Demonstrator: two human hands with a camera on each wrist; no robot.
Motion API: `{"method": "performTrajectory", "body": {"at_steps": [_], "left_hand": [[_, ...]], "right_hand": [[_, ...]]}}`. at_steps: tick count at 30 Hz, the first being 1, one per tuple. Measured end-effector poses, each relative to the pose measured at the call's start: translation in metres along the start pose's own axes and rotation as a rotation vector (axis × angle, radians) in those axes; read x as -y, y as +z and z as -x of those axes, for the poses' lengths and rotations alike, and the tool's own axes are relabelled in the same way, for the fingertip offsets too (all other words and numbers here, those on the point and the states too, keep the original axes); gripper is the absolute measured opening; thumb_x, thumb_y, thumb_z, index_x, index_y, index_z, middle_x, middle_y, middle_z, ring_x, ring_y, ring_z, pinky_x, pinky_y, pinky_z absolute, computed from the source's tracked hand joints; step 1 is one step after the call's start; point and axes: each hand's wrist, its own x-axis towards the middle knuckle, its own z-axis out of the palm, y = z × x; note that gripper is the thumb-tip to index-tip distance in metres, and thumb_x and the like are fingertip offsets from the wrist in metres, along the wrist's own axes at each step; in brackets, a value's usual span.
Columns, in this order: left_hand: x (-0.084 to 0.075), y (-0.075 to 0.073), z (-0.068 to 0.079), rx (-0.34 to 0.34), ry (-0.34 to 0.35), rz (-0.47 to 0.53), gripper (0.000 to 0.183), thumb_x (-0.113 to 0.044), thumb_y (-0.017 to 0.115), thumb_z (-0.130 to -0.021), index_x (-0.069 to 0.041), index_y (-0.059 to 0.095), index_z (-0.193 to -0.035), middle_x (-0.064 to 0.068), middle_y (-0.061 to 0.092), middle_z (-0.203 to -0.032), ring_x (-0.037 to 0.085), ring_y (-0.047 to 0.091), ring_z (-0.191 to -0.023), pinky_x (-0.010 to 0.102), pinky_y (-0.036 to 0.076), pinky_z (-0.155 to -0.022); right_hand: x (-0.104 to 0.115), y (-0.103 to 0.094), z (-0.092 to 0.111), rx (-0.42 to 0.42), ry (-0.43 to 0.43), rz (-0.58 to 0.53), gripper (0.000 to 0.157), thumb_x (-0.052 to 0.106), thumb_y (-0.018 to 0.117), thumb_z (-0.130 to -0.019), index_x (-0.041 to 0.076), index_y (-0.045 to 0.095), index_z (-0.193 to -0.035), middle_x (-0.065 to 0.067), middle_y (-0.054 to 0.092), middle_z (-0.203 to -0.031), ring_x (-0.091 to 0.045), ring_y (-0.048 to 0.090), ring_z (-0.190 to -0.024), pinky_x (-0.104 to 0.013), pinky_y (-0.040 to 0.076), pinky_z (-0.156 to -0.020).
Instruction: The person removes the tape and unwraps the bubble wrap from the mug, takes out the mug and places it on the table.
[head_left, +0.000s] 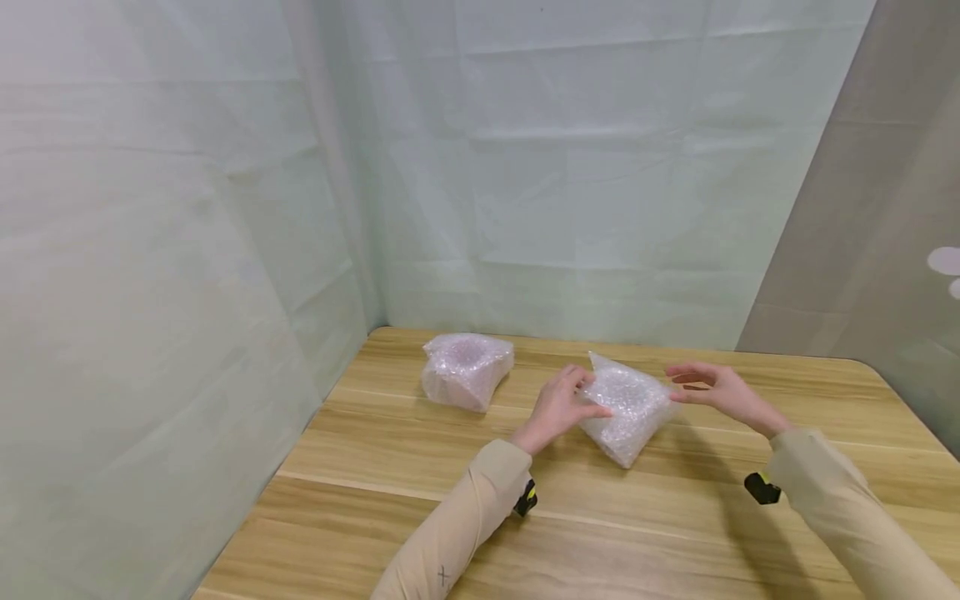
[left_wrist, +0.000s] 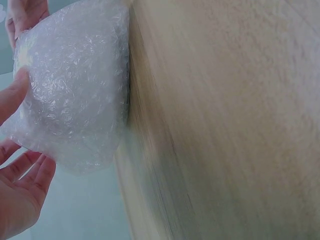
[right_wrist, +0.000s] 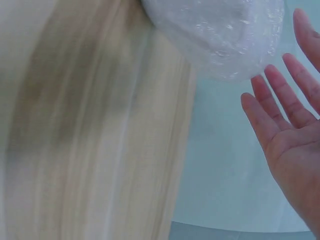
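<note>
A bundle in clear bubble wrap (head_left: 632, 412) sits on the wooden table, a pointed corner of the wrap sticking up at its back left. My left hand (head_left: 558, 407) holds its left side, thumb on the near face and fingers behind the edge; the left wrist view shows this thumb and the fingers (left_wrist: 25, 182) around the wrap. On the other side, my right hand (head_left: 726, 395) has its fingers spread at the bundle's right edge. In the right wrist view those fingers (right_wrist: 286, 97) are extended beside the wrap. What the wrap encloses is hidden.
A second bubble-wrapped bundle (head_left: 468, 373) stands to the left, near the back edge of the wooden table (head_left: 360, 450). Pale cloth curtains (head_left: 570, 183) hang behind and along the left side. A black wrist device (head_left: 762, 487) shows at the right sleeve.
</note>
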Motion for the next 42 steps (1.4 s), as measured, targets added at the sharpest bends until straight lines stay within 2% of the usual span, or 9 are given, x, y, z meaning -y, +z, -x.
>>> {"method": "performTrajectory", "body": {"at_steps": [7,15,21,27,33,38,42], "left_hand": [[0.0,0.0,0.001,0.004,0.02,-0.003,0.054,-0.036,0.078,-0.066,-0.005,0.058,-0.105,0.002,0.053,-0.101,0.013,0.051,-0.092,0.019,0.041,-0.076],[0.001,-0.002,0.001,-0.002,0.025,-0.004,0.054,-0.037,0.078,-0.066,-0.006,0.057,-0.105,0.0,0.052,-0.099,0.013,0.051,-0.091,0.018,0.041,-0.076],[0.002,-0.002,0.0,0.011,0.019,-0.014,0.054,-0.037,0.078,-0.066,-0.006,0.057,-0.105,-0.001,0.051,-0.1,0.012,0.051,-0.091,0.018,0.041,-0.076],[0.002,-0.001,-0.001,0.02,0.007,-0.018,0.054,-0.038,0.077,-0.067,-0.006,0.057,-0.106,0.0,0.051,-0.101,0.011,0.05,-0.091,0.019,0.041,-0.076],[0.001,0.0,0.0,0.029,0.009,-0.048,0.056,-0.039,0.076,-0.068,-0.006,0.056,-0.109,0.0,0.051,-0.102,0.012,0.049,-0.091,0.02,0.04,-0.077],[0.0,-0.001,0.001,0.063,0.02,-0.08,0.06,-0.041,0.073,-0.071,-0.005,0.053,-0.115,0.0,0.049,-0.106,0.012,0.048,-0.094,0.02,0.039,-0.082],[0.001,-0.004,0.002,0.086,0.05,-0.058,0.064,-0.038,0.072,-0.074,-0.002,0.048,-0.122,0.003,0.045,-0.111,0.013,0.046,-0.099,0.021,0.037,-0.088]], "right_hand": [[0.005,0.0,-0.013,0.043,-0.026,0.009,0.048,0.02,0.068,-0.082,-0.001,0.051,-0.122,-0.019,0.052,-0.119,-0.036,0.047,-0.108,-0.032,0.046,-0.08],[0.005,0.004,-0.03,0.142,-0.023,-0.005,0.057,0.02,0.069,-0.081,-0.005,0.046,-0.127,-0.025,0.046,-0.125,-0.036,0.045,-0.112,-0.039,0.043,-0.086],[0.005,0.006,-0.035,0.198,-0.048,0.008,0.06,0.017,0.07,-0.079,-0.008,0.044,-0.127,-0.024,0.047,-0.125,-0.037,0.043,-0.114,-0.038,0.042,-0.086],[0.007,0.01,-0.036,0.193,-0.092,0.093,0.061,0.018,0.074,-0.075,-0.007,0.048,-0.125,-0.025,0.044,-0.127,-0.04,0.037,-0.117,-0.045,0.039,-0.088],[0.008,0.012,-0.035,0.183,-0.062,0.16,0.06,0.022,0.073,-0.075,-0.003,0.05,-0.125,-0.028,0.038,-0.131,-0.043,0.031,-0.119,-0.05,0.039,-0.087],[0.009,0.012,-0.034,0.194,-0.042,0.16,0.06,0.024,0.072,-0.076,-0.002,0.05,-0.126,-0.03,0.035,-0.132,-0.045,0.029,-0.12,-0.051,0.039,-0.087],[0.01,0.012,-0.035,0.191,-0.051,0.158,0.06,0.023,0.072,-0.076,-0.002,0.05,-0.126,-0.029,0.036,-0.132,-0.045,0.031,-0.119,-0.05,0.04,-0.086]]}}
